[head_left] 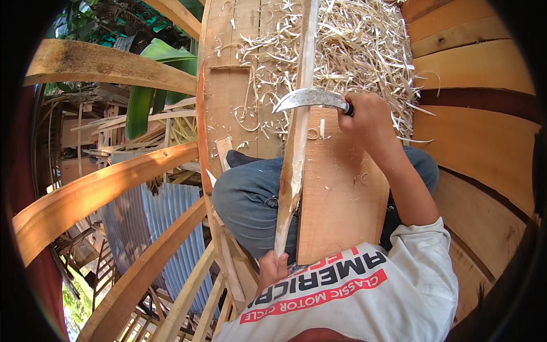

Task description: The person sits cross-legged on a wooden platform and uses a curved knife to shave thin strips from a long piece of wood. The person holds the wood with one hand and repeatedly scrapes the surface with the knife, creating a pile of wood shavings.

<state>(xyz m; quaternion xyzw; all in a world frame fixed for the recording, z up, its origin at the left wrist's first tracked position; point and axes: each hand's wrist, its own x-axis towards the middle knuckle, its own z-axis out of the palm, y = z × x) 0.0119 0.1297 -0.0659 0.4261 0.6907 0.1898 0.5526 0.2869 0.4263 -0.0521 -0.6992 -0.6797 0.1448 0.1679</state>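
My right hand (369,121) is closed round the dark handle of a knife with a curved, sickle-like steel blade (310,99). That blade lies across a long, pale wooden strip (296,145), its tip pointing left. Down by my shirt, my left hand (273,268) grips the strip's near end. From there the strip runs up between my knees and past the top of the view. Its near half looks rougher and browner than the far part. A flat wooden board (345,188) rests across my lap, just right of the strip.
Curly wood shavings (362,51) are heaped over the plank floor (225,102) ahead of me. A wall of wooden planks (473,142) rises on the right. On the left stand curved timber ribs (108,194), with corrugated metal sheets (176,239) and green leaves (138,111) beyond.
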